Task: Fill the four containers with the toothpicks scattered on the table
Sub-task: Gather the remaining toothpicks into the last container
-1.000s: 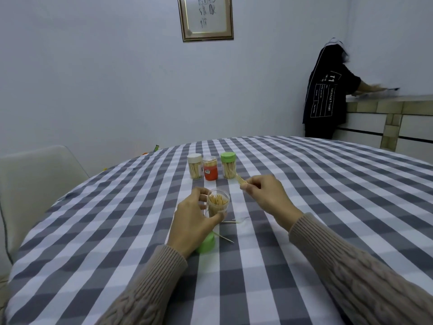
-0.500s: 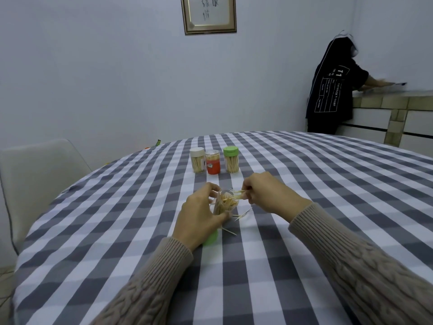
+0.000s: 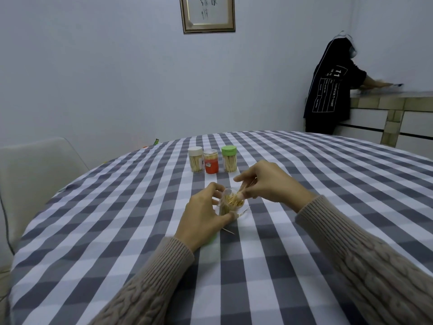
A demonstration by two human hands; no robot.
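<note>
left hand (image 3: 201,216) is wrapped around the open jar (image 3: 230,204), clamped on it and tipping it toward the right. right hand (image 3: 269,181) sits at the jar's mouth, fingers pinched on a few toothpicks (image 3: 243,187) going in. jar looks nearly full. a couple of loose picks (image 3: 228,231) lie on the checked surface (image 3: 304,174) just beside the jar. a green lid (image 3: 212,240) peeks out under the left hand. further back, three capped jars (image 3: 212,161) stand in a row, close together, full of picks.
</note>
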